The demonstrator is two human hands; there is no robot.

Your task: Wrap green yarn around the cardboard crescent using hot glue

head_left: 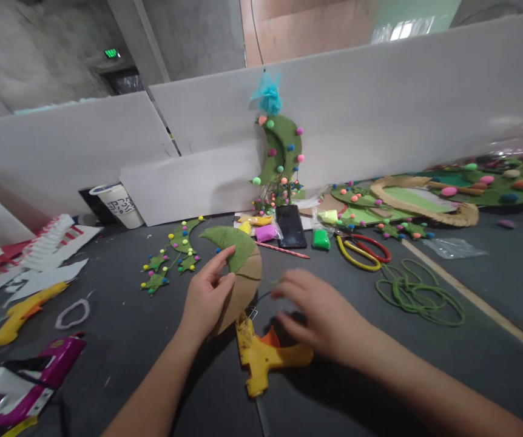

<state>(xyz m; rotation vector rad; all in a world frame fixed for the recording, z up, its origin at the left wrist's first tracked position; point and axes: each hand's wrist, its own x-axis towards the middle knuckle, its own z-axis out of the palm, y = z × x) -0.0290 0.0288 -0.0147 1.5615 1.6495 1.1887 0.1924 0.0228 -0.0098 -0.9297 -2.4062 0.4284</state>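
Note:
My left hand [207, 292] grips a crescent-shaped cardboard piece [242, 272], brown below and partly wrapped in green yarn on top; thumb and fingers are closed on its left edge. My right hand [318, 315] hovers to its right, blurred by motion, fingers loosely curled just above a yellow glue gun [264, 355] that lies on the dark floor. A thin green strand appears to run from the crescent toward the right hand, but I cannot make out whether the fingers pinch it.
A finished green crescent with coloured pompoms [283, 152] leans on white boards. A phone [290, 226], scissors [362, 250], green cord [418, 296], clay packets and small decorated pieces [173, 255] lie ahead. Another yellow glue gun [22, 311] and a magenta tool [38, 379] lie at the left.

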